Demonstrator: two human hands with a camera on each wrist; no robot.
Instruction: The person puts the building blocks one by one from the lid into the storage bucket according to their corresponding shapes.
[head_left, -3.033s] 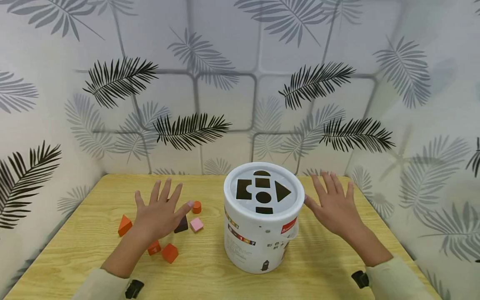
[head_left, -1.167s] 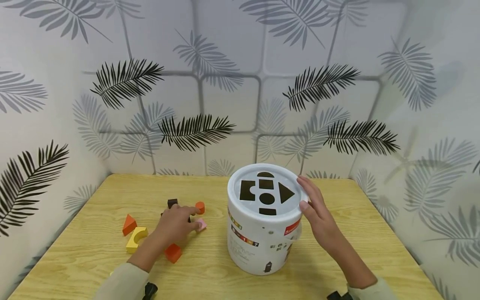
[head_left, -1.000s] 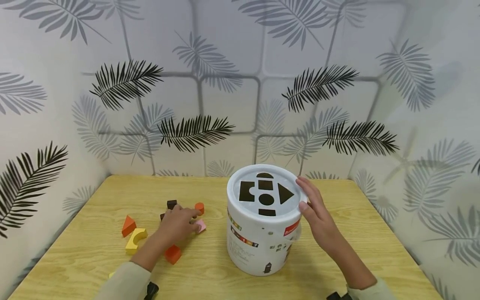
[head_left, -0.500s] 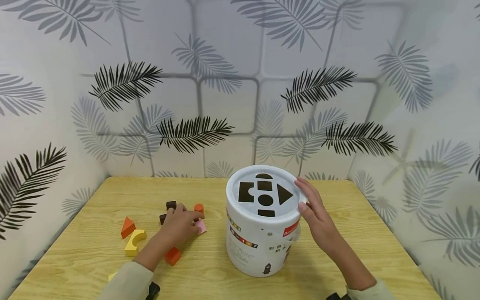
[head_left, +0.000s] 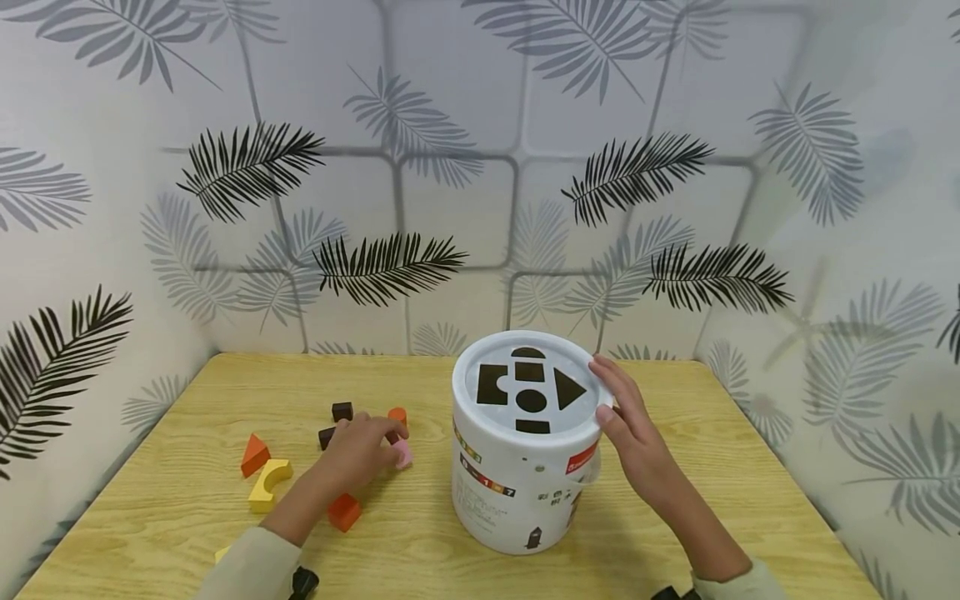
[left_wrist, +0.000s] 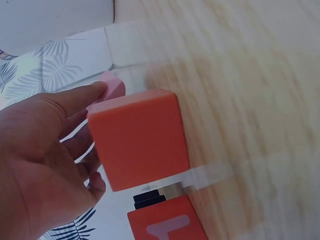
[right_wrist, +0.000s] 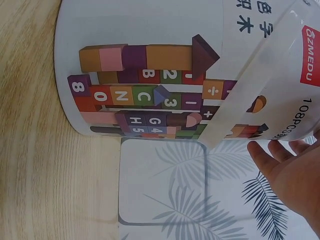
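My left hand [head_left: 355, 457] pinches a pink block [head_left: 405, 453] between thumb and fingers, low over the table left of the bucket. In the left wrist view the thumb lies against the pink block [left_wrist: 115, 87], while the far side of the grip is partly hidden. An orange cylinder [head_left: 398, 414] stands just beyond the fingertips. My right hand [head_left: 637, 450] rests on the right rim of a white block bucket [head_left: 487, 496], fingers fairly straight. Shaped holes are cut in the bucket's lid [head_left: 468, 392]. In the right wrist view the fingers touch the bucket's printed side [right_wrist: 165, 30].
Around the left forearm lie a red-orange block [head_left: 345, 512], an orange triangular block [head_left: 255, 455] and a yellow arch block [head_left: 270, 486]. Two dark blocks [head_left: 342, 411] sit behind the left hand. A patterned wall [head_left: 442, 200] closes off the back of the wooden table [head_left: 420, 550].
From spread above the table, my left hand came down to the pink block and its fingers closed on it; the block has tilted slightly. The right hand came onto the bucket's rim and stays there.
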